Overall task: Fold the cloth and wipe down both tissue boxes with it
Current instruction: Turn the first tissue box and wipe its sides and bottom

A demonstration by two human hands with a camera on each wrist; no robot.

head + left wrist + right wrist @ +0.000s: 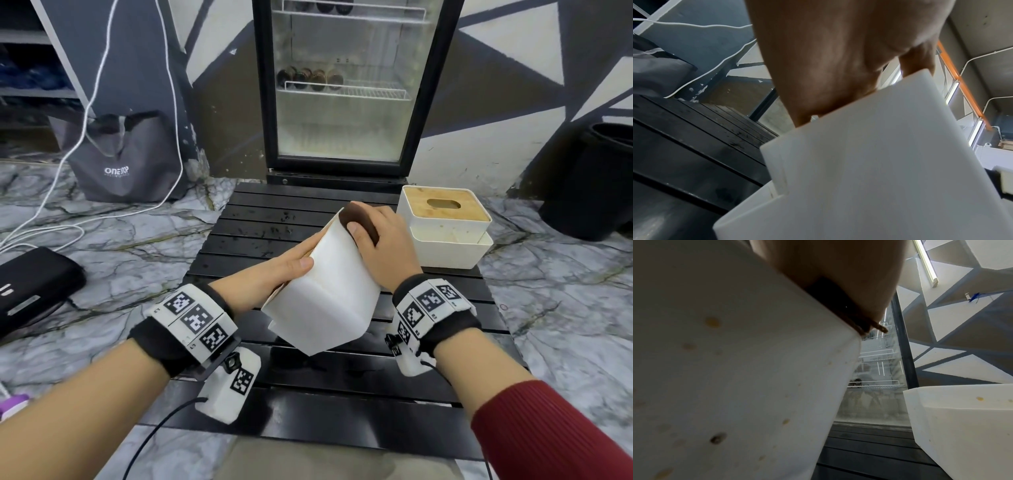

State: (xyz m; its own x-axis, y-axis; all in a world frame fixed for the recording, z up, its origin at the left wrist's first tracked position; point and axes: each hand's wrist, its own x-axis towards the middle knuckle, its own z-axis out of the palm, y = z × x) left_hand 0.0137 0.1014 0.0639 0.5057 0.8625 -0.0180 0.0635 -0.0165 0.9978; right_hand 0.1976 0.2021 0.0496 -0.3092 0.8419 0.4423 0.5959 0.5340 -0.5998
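Left hand [274, 270] grips the tilted tissue box [332, 298], right hand [387, 240] clutches the cloth [365, 223] against it; stiff, light, probably slippery.

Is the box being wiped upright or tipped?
Tipped. The held tissue box leans over, lid side against the left hand; the right hand holds the cloth against it.

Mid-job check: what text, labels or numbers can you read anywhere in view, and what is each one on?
"ONE STOP": white print on the grey tote bag; the smaller line beneath it is unreadable.
Left wristband and right wristband: black-and-white code squares with tiny tags, too small to read.
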